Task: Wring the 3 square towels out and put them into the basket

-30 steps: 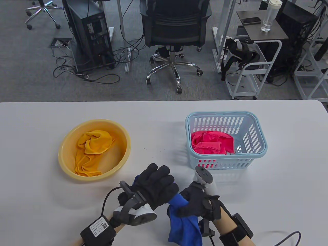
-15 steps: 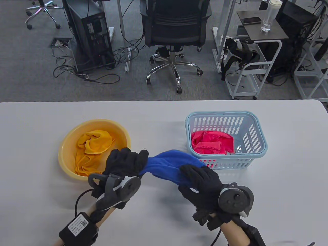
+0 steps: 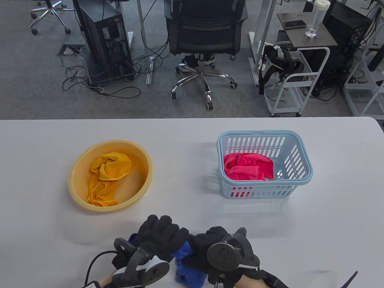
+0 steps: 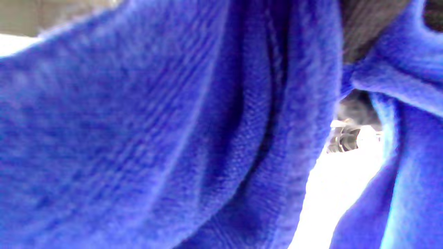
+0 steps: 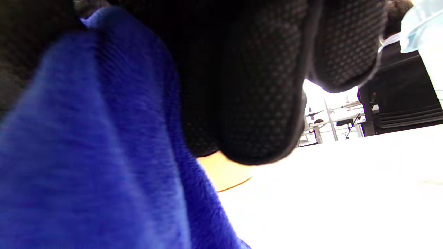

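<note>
Bunching between both hands: blue towel (image 3: 186, 265)

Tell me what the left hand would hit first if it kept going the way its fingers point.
The left hand points away and slightly left, so probably the yellow basin holding the orange towel; bare table lies between. Depth is uncertain.

My left wrist cam is pretty much all fuzzy blue woven towel (image 4: 155, 138) right now. It fills the frame edge to edge in soft folds, with one deep dark crease running down the middle. Top right there's a grey-black patch of something, too blurry for me to call. Through a gap on the right I get the blown-out white desk (image 4: 332, 193) and some tiny blurry clutter beyond.
</note>
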